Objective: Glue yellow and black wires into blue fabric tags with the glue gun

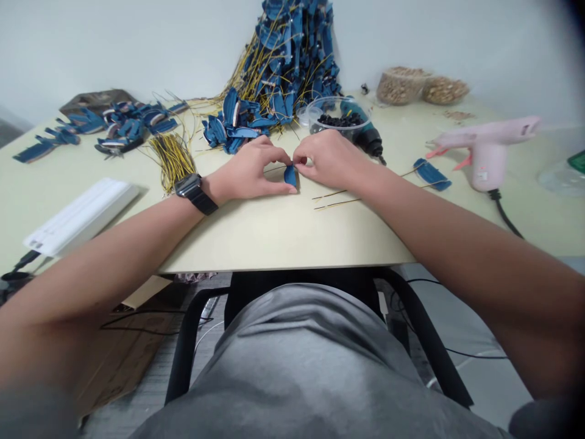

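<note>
Between my two hands, a small curved blue piece [289, 175] is held just above the table near its front edge. My left hand [249, 169] has its index finger at the top of the piece and its thumb at the bottom. A thin wire [275, 168] runs leftward from the piece, inside the gap of that hand. My right hand [326, 157] is closed in a pinch at the upper right edge of the piece; what lies between its fingertips is hidden. Right of my hands, another blue piece [432, 174] with two long wires lies flat, partly behind my right forearm.
A tall heap of blue pieces with yellow wires [297, 61] stands against the wall. A yellow wire bundle [171, 160] and white power strip [82, 214] lie left. Behind my right hand are a tub of black parts [339, 119] and a drill [369, 139]. A pink glue gun [489, 149] stands right.
</note>
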Motion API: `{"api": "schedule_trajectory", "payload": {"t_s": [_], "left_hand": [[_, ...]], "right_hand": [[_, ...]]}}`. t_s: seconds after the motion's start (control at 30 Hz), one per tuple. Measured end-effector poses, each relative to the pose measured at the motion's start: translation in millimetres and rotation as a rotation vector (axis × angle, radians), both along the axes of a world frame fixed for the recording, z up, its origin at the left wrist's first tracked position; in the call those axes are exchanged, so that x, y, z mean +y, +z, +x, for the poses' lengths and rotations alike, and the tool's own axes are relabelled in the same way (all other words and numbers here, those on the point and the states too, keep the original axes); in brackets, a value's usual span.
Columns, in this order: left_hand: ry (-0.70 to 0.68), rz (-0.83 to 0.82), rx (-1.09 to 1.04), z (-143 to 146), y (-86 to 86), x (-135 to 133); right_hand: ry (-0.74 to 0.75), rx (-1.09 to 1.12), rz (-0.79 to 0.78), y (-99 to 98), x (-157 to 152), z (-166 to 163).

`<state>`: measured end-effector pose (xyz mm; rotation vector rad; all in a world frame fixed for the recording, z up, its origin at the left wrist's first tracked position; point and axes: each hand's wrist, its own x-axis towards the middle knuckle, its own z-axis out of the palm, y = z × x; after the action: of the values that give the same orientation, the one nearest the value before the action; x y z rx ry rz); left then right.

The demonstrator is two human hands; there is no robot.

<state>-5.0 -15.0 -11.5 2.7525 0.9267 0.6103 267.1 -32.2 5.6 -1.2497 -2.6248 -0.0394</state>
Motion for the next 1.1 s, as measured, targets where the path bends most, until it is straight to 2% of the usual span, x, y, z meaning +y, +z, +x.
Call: {"api": "schedule_trajectory", "payload": {"t_s": [0.3, 0.53, 0.77, 1.1], "left_hand": [[0.038, -0.045, 0.024, 4, 4.8, -3], [0.045, -0.095, 0.054, 6, 6.9, -5], [0.052, -0.111, 0.0, 5, 3.6, -4], [0.05, -0.067, -0.082, 4, -2.2, 0]], "right_hand": [[0.028, 0.011, 0.012, -5.2, 7, 2], [-0.006, 0.038, -0.002, -5.3, 6, 0], [-0.039, 0.046, -0.001, -6.8, 6, -1], [-0.004, 0.049, 0.031, -10.7, 10, 2]]}}
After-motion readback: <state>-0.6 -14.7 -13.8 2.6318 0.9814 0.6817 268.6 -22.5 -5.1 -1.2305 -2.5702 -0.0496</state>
